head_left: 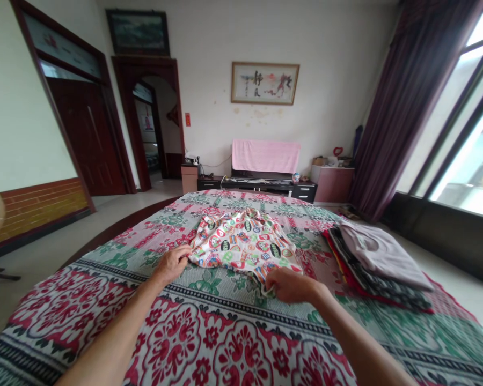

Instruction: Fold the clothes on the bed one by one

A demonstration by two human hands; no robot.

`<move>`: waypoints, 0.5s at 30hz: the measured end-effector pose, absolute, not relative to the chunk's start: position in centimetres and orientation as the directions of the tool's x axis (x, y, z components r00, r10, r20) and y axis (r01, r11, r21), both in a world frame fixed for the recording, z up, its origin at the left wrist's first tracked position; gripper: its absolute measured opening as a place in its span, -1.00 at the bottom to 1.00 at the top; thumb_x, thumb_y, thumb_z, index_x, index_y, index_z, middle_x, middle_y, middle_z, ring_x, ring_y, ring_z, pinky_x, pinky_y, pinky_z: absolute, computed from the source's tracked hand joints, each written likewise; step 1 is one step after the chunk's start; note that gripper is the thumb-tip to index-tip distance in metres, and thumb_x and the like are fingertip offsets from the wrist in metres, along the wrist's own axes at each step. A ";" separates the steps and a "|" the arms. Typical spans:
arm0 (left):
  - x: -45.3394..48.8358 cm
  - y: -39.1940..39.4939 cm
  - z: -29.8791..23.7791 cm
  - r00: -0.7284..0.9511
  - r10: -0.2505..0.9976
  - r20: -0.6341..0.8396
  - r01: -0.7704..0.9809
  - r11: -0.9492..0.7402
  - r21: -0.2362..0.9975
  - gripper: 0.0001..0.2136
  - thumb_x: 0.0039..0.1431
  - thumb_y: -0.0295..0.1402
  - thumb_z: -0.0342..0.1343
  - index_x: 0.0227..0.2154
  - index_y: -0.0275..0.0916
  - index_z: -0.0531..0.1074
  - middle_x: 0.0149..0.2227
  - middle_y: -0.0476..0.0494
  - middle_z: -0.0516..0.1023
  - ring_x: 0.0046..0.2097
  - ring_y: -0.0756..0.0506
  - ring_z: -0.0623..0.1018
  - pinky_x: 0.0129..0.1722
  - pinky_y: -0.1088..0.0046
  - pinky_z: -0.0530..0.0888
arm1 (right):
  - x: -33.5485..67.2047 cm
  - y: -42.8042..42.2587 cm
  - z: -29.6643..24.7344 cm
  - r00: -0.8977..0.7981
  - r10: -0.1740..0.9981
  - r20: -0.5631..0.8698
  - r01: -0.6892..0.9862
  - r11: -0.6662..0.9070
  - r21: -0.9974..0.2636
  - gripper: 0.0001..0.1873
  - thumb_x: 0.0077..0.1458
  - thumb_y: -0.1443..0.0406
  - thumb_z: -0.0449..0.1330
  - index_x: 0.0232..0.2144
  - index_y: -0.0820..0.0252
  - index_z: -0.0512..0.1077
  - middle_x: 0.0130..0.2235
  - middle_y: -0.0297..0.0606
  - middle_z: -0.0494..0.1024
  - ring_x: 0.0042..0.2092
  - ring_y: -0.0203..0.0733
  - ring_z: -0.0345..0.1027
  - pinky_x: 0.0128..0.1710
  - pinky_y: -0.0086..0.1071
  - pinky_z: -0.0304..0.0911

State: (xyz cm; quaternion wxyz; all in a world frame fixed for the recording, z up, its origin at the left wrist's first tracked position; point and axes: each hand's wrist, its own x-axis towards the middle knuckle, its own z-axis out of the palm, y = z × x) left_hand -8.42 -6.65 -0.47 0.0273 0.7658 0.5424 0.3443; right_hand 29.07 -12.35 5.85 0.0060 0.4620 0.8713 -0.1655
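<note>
A small white garment with colourful badge prints (243,241) lies spread on the patterned bedspread (209,332) in the middle of the bed. My left hand (172,262) pinches its near left corner with closed fingers. My right hand (292,285) grips its near right edge, fingers curled round the cloth. Both forearms reach out over the red floral part of the spread.
A stack of folded clothes (376,260), grey on top, sits on the bed's right side. Beyond the bed stand a low dark TV cabinet with a pink cloth (265,156), a pink box, purple curtains (406,107) by the window, and wooden doors at left.
</note>
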 end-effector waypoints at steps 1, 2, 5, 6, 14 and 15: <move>-8.4 -6.7 -0.3 0.165 0.849 0.502 0.815 -0.404 0.414 -0.73 0.01 -0.44 -0.10 -0.35 -0.20 0.52 -0.10 -0.13 0.57 -0.03 -0.08 0.51 0.06 0.40 0.36 | 29.4 -12.2 5.9 -0.567 0.810 -0.153 0.810 0.513 -0.284 -0.62 -0.17 0.48 0.06 -0.30 0.16 0.55 -0.30 -0.27 0.57 -0.28 -0.27 0.36 -0.33 -0.50 0.16; -8.3 -6.7 -0.1 0.153 0.853 0.499 0.825 -0.388 0.411 -0.73 0.01 -0.45 -0.10 -0.34 -0.20 0.52 -0.12 -0.12 0.58 -0.06 -0.08 0.52 0.03 0.42 0.37 | 29.7 -12.0 6.1 -0.558 0.814 -0.159 0.815 0.503 -0.288 -0.65 -0.16 0.46 0.06 -0.34 0.17 0.56 -0.34 -0.28 0.56 -0.32 -0.28 0.34 -0.37 -0.50 0.15; -8.1 -7.0 0.6 0.086 0.887 0.453 0.871 -0.287 0.398 -0.72 0.01 -0.46 -0.08 -0.32 -0.17 0.52 -0.23 -0.08 0.61 -0.17 -0.08 0.54 -0.10 0.46 0.39 | 30.6 -11.9 7.1 -0.524 0.815 -0.246 0.839 0.444 -0.316 -0.75 -0.16 0.41 0.07 -0.44 0.22 0.54 -0.50 -0.35 0.50 -0.45 -0.34 0.26 -0.49 -0.52 0.07; -8.1 -7.1 0.8 0.063 0.897 0.437 0.884 -0.253 0.394 -0.73 0.01 -0.45 -0.07 -0.32 -0.16 0.52 -0.27 -0.07 0.61 -0.20 -0.07 0.54 -0.14 0.48 0.39 | 30.8 -11.9 7.6 -0.508 0.815 -0.280 0.848 0.415 -0.329 -0.76 -0.18 0.41 0.07 -0.47 0.23 0.54 -0.54 -0.37 0.47 -0.48 -0.36 0.23 -0.52 -0.52 0.05; -8.4 -8.1 3.0 0.104 0.963 0.250 0.891 -0.202 0.407 -0.79 -0.03 -0.37 0.00 -0.49 -0.16 0.56 -0.48 -0.04 0.58 -0.35 -0.07 0.51 -0.34 0.53 0.30 | 30.0 -13.9 9.8 -0.535 0.675 -0.508 0.826 0.291 -0.483 -0.86 -0.18 0.35 0.16 -0.52 0.21 0.53 -0.58 -0.43 0.45 -0.57 -0.42 0.21 -0.59 -0.56 0.04; -8.5 -8.2 3.3 0.115 0.972 0.206 0.882 -0.196 0.428 -0.80 -0.03 -0.35 0.01 -0.52 -0.17 0.56 -0.53 -0.04 0.56 -0.37 -0.06 0.50 -0.36 0.54 0.29 | 29.8 -14.1 9.7 -0.558 0.632 -0.539 0.806 0.258 -0.532 -0.86 -0.16 0.31 0.19 -0.49 0.20 0.53 -0.56 -0.44 0.46 -0.58 -0.42 0.22 -0.59 -0.56 0.07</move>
